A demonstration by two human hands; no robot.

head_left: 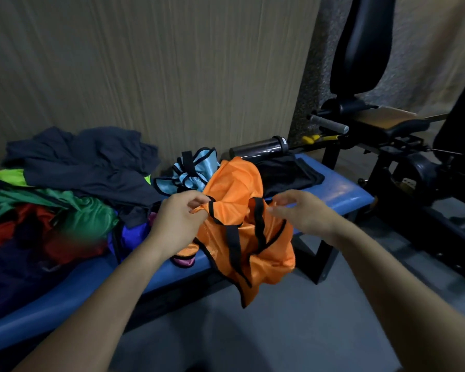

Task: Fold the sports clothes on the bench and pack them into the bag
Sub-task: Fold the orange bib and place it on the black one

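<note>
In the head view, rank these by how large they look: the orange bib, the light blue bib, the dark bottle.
1. orange bib, though it is nearest the camera
2. light blue bib
3. dark bottle

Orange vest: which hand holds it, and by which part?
The left hand pinches the orange vest at its black-trimmed upper edge; the right hand hovers open, holding nothing.

Shiny orange mesh-like cloth bib (pixel 242 237); smooth, perhaps vinyl, blue bench (pixel 341 194).

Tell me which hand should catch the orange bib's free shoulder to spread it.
Right. The left hand already pinches one trimmed corner of the orange bib; the right hand hovers open beside the other strap, holding nothing.
</note>
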